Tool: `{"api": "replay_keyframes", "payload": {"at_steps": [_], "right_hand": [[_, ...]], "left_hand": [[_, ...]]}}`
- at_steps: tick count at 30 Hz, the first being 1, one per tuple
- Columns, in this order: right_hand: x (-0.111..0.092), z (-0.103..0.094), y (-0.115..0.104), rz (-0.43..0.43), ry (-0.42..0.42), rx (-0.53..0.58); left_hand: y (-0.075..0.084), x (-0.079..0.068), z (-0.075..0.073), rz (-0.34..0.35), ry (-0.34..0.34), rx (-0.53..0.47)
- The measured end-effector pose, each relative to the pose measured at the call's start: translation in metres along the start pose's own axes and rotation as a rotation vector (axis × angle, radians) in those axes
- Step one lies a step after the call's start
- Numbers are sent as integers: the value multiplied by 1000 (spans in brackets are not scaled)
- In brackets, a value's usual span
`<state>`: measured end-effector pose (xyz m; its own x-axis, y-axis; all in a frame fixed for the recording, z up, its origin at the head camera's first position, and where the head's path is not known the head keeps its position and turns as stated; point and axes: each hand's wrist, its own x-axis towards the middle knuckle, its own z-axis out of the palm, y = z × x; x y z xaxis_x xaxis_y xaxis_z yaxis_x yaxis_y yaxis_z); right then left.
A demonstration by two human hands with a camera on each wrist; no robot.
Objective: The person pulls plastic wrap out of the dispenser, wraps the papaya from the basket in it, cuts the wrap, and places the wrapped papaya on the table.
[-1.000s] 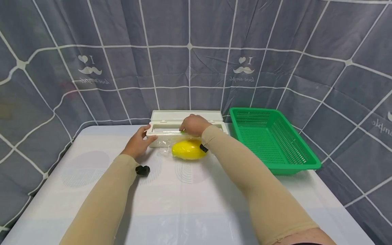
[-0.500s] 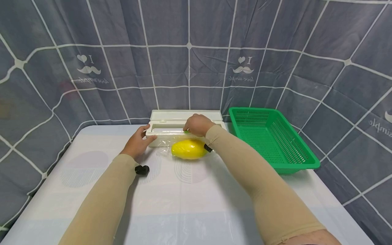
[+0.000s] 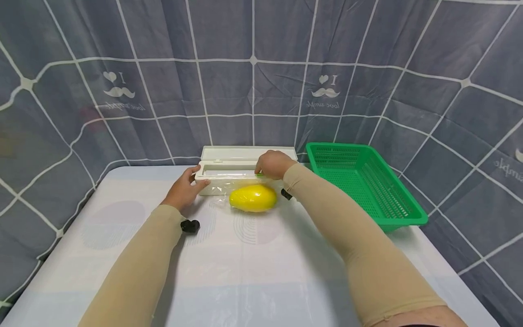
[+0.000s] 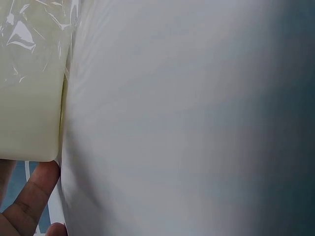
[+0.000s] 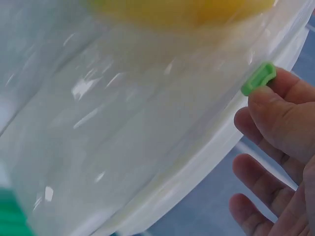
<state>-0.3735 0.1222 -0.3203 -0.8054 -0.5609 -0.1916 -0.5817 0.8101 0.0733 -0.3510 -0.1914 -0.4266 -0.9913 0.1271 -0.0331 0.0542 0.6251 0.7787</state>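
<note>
A white cling film dispenser lies at the back of the table with its lid raised behind it. My left hand grips its left end, thumb at the front and fingers behind. Between thumb and index finger, my right hand pinches a small green slide cutter on the dispenser's front top edge, toward its right part. Clear cling film hangs over the dispenser's front and spreads onto the table. On it, right before the box, lies a smooth, glossy yellow oblong fruit.
To the right of the dispenser stands a green plastic basket with slotted sides. A grey curtain with white lines encloses the table at the back and sides.
My right hand has slid the green cutter to the right along the dispenser's edge. The left hand stays on the left end, and the yellow fruit has not moved.
</note>
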Motion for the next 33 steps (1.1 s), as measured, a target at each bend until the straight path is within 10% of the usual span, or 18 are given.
{"api": "replay_keyframes", "payload": {"at_steps": [18,33], "right_hand": [[-48,1,58,96,-51,-125],[-57,-1,65,126,-99,-144]], "left_hand": [[3,2,0,14,-6,20],[8,1,-1,-1,-22,39]]}}
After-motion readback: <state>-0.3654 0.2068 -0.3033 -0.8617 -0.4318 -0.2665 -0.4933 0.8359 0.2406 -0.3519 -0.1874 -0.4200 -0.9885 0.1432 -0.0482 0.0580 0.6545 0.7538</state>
